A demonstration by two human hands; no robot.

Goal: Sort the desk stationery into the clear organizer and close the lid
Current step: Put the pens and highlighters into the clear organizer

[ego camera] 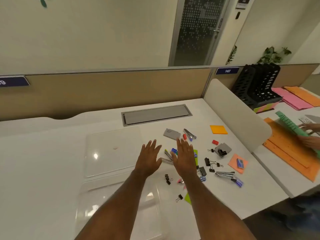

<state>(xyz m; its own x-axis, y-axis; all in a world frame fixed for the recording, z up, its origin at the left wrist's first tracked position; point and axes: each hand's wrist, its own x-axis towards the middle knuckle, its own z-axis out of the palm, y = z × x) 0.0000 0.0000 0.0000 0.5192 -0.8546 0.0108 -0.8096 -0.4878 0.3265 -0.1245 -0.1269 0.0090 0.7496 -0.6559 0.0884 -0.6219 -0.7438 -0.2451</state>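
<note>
My left hand (149, 156) and my right hand (184, 156) hover side by side over the white desk, fingers spread, holding nothing. The clear organizer lies open at the left: its lid (110, 149) is flat on the desk and its tray (152, 205) sits nearer me, partly under my forearms. Loose stationery is scattered to the right: a silver stapler (225, 174), black binder clips (210, 163), a grey card box (172, 133), orange sticky notes (218, 129), a red eraser (215, 142) and a green sticky pad (187, 198).
A grey cable hatch (155, 115) is set into the desk at the back. A white divider (239, 115) closes the right side. Beyond it another person's hands (310, 135) handle green and orange folders beside a black file rack (258, 84).
</note>
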